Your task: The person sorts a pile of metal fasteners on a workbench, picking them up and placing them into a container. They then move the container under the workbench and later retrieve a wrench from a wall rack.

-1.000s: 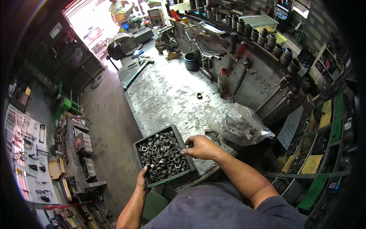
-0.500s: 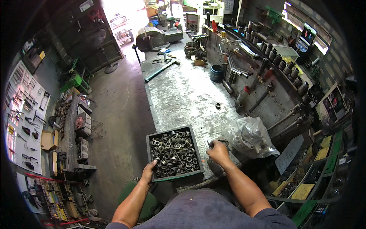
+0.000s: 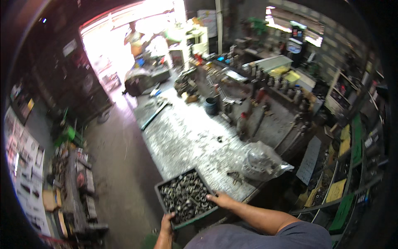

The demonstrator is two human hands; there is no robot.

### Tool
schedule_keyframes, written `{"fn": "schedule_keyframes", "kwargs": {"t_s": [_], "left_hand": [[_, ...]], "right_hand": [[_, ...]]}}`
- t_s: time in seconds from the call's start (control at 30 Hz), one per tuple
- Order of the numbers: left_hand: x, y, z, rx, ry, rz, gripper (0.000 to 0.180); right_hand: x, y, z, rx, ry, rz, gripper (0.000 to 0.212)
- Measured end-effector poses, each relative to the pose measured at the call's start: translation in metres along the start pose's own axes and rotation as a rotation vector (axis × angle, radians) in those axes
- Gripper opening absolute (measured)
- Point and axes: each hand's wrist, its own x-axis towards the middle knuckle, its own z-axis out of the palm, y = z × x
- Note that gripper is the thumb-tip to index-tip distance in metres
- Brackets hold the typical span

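Beyond a glare-whitened workbench (image 3: 176, 139) stands a bright doorway (image 3: 110, 52), with left hand (image 3: 166, 223) and right hand (image 3: 222, 200) gripping a parts-filled tray (image 3: 197, 220).

We're in a workshop, a mechanical one by the look of it! Right below us runs a long, grey, metal-topped workbench (image 3: 174, 145), scuffed all over, and there's a long-handled teal hammer (image 3: 154, 116) lying on it. Beside us, a square dark tray (image 3: 159, 198) brimming with small ring-shaped metal parts (image 3: 186, 197). Look along the shelf: a row of dark metal cylinders (image 3: 275, 81)! Over on our left, a white tool board (image 3: 25, 166) hung with dark, blurred shapes, above a bare grey concrete floor (image 3: 116, 174).
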Motion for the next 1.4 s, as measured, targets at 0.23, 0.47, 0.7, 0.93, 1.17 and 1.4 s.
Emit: {"fn": "schedule_keyframes", "kwargs": {"t_s": [0.23, 0.47, 0.7, 0.93, 1.17, 1.4], "left_hand": [[-0.034, 0.024, 0.027, 0.275, 0.227, -0.042, 0.053], [-0.051, 0.065, 0.058, 0.301, 0.255, 0.068, 0.058], [-0.083, 0.117, 0.109, 0.318, 0.191, 0.284, 0.063], [-0.116, 0.165, 0.193, 0.342, -0.051, 0.525, 0.07], [-0.148, 0.158, 0.329, 0.374, -0.414, 0.591, 0.076], [-0.164, 0.074, 0.489, 0.411, -0.718, 0.493, 0.083]], "right_hand": [[0.007, -0.002, -0.008, 0.537, -0.154, 0.133, 0.104], [0.015, 0.002, 0.007, 0.521, -0.099, -0.089, 0.117], [-0.029, -0.004, -0.018, 0.593, -0.155, -0.344, 0.103], [-0.177, -0.117, -0.13, 0.81, -0.04, -0.586, 0.112], [-0.347, -0.176, -0.283, 0.671, 0.201, -0.938, 0.11], [-0.46, -0.103, -0.378, 0.825, 0.669, -0.851, 0.079]]}}
